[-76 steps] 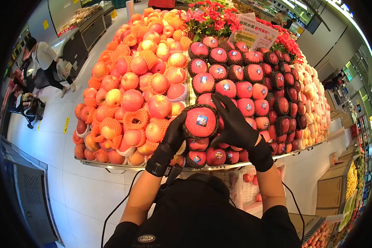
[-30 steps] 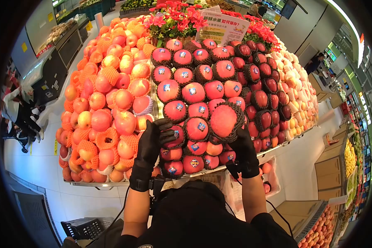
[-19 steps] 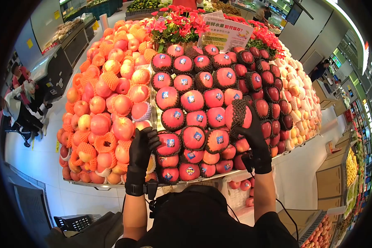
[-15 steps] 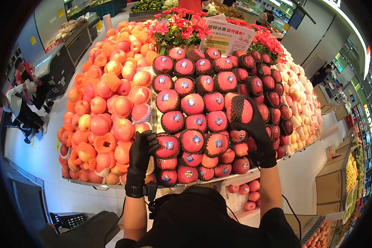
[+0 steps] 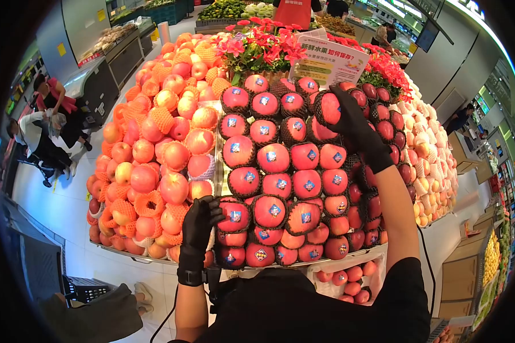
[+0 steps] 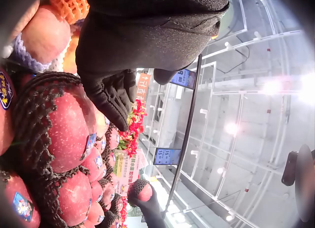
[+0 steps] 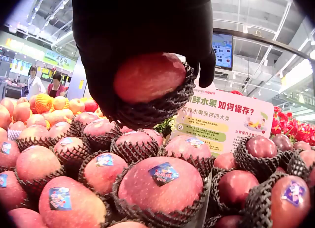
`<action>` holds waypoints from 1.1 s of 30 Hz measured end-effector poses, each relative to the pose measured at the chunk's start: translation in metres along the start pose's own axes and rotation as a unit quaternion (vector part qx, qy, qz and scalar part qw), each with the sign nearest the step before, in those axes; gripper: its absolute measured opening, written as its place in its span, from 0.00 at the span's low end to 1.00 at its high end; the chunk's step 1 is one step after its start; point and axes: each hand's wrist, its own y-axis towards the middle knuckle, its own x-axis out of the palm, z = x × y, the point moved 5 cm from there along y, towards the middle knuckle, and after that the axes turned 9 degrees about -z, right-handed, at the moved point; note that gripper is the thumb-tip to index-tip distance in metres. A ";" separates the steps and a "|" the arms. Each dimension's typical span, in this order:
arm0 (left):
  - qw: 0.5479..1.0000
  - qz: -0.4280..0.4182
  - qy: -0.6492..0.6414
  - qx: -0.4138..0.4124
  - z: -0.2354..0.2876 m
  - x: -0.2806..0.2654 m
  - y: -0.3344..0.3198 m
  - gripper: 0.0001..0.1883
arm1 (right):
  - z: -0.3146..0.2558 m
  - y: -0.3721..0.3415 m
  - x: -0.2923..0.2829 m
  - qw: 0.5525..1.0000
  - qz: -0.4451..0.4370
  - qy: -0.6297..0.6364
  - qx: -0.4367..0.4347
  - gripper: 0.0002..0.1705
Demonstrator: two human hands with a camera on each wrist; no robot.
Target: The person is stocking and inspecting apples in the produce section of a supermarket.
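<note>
My gloved right hand grips an apple in a black foam net, held over the back rows of stickered apples. The right wrist view shows that apple tilted in the hand, its net on the lower side, above the netted apples. My gloved left hand holds nothing; its fingers hang relaxed near a stickered apple at the front left of the rows. In the left wrist view the hand hangs over large netted apples.
Apples in orange nets are heaped at the left, with pale netted fruit at the right. Behind the rows stand red flowers and a printed sign. A crate of apples sits below the front edge. Two people are at the far left.
My right hand has carried the netted apple from the front-middle rows toward the back right. The left hand, beside the right one at first, has moved left and stays near the front.
</note>
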 end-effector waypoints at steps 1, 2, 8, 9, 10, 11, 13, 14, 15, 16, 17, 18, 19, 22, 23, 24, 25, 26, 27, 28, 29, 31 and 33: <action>1.000 0.001 -0.004 0.000 0.000 0.000 0.001 0.24 | 0.008 0.012 0.005 1.000 -0.017 -0.015 -0.005 0.48; 1.000 0.001 -0.008 -0.001 0.000 0.000 0.001 0.24 | 0.017 0.025 0.009 0.999 -0.034 -0.031 -0.009 0.48; 0.999 0.025 0.037 0.000 0.001 0.012 -0.002 0.22 | 0.037 0.072 0.024 0.995 -0.038 -0.088 -0.010 0.51; 0.999 0.020 0.036 0.000 -0.002 0.008 -0.002 0.21 | 0.045 0.079 0.030 0.995 -0.028 -0.094 -0.013 0.52; 0.999 0.028 0.037 -0.001 -0.001 0.010 -0.003 0.21 | 0.053 0.086 0.035 0.995 -0.019 -0.100 -0.016 0.52; 0.999 0.036 0.039 -0.003 -0.002 0.011 -0.005 0.21 | 0.062 0.092 0.040 0.994 -0.010 -0.105 -0.017 0.52; 0.999 0.033 0.021 0.007 -0.004 0.003 -0.008 0.24 | 0.077 0.104 0.051 0.994 -0.031 -0.105 -0.003 0.53; 0.999 0.033 0.030 0.009 -0.005 0.001 -0.009 0.24 | 0.084 0.111 0.057 0.994 -0.038 -0.099 0.005 0.53; 0.999 0.035 0.038 0.012 -0.005 0.000 -0.010 0.24 | 0.090 0.118 0.063 0.994 -0.046 -0.093 0.012 0.53; 0.998 0.041 0.038 0.012 -0.005 -0.002 -0.011 0.23 | 0.096 0.123 0.070 0.994 -0.057 -0.091 0.022 0.55; 0.998 0.042 0.033 0.013 -0.006 -0.005 -0.012 0.23 | 0.101 0.128 0.077 0.993 -0.069 -0.088 0.032 0.56; 0.999 0.042 0.028 0.015 -0.008 -0.008 -0.014 0.22 | 0.107 0.133 0.084 0.992 -0.080 -0.086 0.041 0.57; 0.999 0.042 0.023 0.018 -0.008 -0.010 -0.016 0.22 | 0.113 0.137 0.092 0.989 -0.099 -0.094 0.050 0.58; 0.997 0.069 0.023 0.029 -0.008 -0.011 -0.023 0.22 | 0.135 0.147 0.114 0.982 -0.151 -0.095 0.068 0.62; 0.997 0.071 0.028 0.032 -0.009 -0.011 -0.025 0.22 | 0.145 0.150 0.122 0.980 -0.167 -0.080 0.069 0.63; 0.996 0.072 0.032 0.035 -0.009 -0.011 -0.027 0.22 | 0.151 0.152 0.127 0.978 -0.183 -0.065 0.070 0.65; 0.996 0.073 0.036 0.037 -0.009 -0.010 -0.027 0.22 | 0.157 0.153 0.131 0.978 -0.189 -0.056 0.067 0.67; 0.996 0.076 0.038 0.031 -0.009 -0.008 -0.028 0.20 | 0.164 0.153 0.133 0.978 -0.195 -0.047 0.064 0.69; 0.996 0.079 0.039 0.025 -0.007 0.000 -0.030 0.18 | 0.160 0.154 0.131 0.977 -0.201 -0.039 0.061 0.71; 0.996 0.082 0.040 0.018 -0.007 0.004 -0.031 0.16 | 0.158 0.155 0.130 0.973 -0.214 -0.049 0.075 0.73; 0.996 0.079 0.039 0.019 -0.008 0.002 -0.031 0.16 | 0.157 0.158 0.128 0.968 -0.228 -0.058 0.089 0.74; 0.996 0.074 0.034 0.019 -0.010 -0.002 -0.032 0.16 | 0.156 0.157 0.124 0.965 -0.238 -0.059 0.093 0.76; 0.994 0.085 0.061 0.021 -0.008 -0.001 -0.034 0.16 | 0.154 0.154 0.120 0.970 -0.229 -0.043 0.072 0.77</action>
